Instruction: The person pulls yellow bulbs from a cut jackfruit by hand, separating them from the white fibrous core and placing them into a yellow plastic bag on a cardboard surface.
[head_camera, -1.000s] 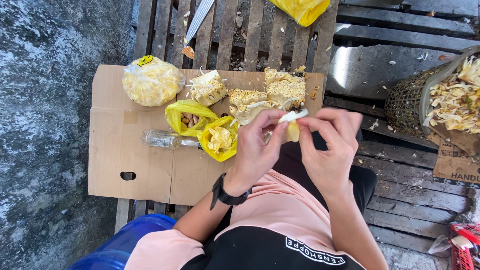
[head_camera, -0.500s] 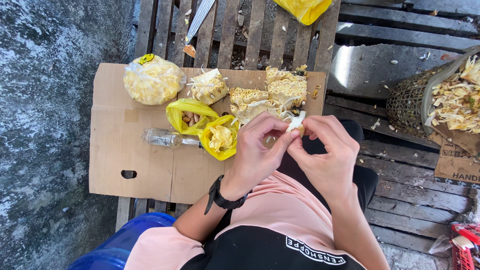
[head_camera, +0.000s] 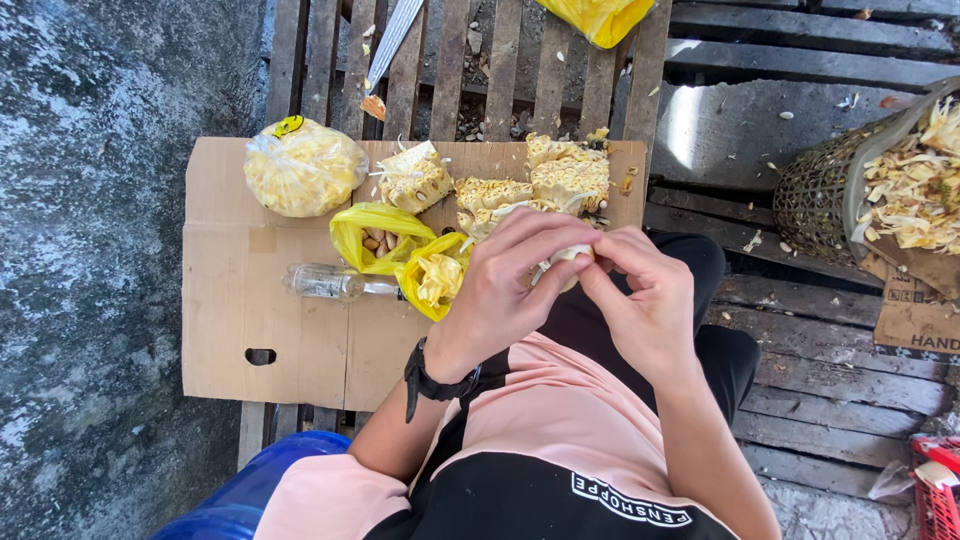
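**Both hands closed round one pale pod, strip folded in**

Far left: grey concrete, then cardboard sheet (head_camera: 250, 310) laid over wooden slats (head_camera: 470, 70). On cardboard, left to right: tied clear bag (head_camera: 304, 167) of yellow flesh, clear bottle (head_camera: 325, 282) lying flat, small fruit chunk (head_camera: 415, 178), yellow bag (head_camera: 378, 235) with brown seeds, second yellow bag (head_camera: 436, 275) with pale pods, then bigger fruit chunks (head_camera: 545, 190) at the sheet's right end. Knife (head_camera: 392, 35) up top on slats; another yellow bag (head_camera: 600, 15) at the top edge.

Left hand (head_camera: 505, 290), black watch on wrist, curled with fingertips pinching pod (head_camera: 565, 258) from the left. Right hand (head_camera: 640, 300) closed on the same pod from the right, thumb and forefinger on it. Pod held in the air just in front of the chunks, over the lap, mostly hidden by fingers.

Change from a second ago: white strip then stuck out above the pod, hands a bit apart; half a second ago strip shorter; now strip gone from sight, fingers packed tight, hands slightly lower and nearer the body. Reads as stripping or opening of the pod under way, not finished; pod not yet in any bag.

Far right: basket (head_camera: 815, 205) heaped with pale scraps, well apart from hands; red crate corner (head_camera: 935, 490) bottom right.
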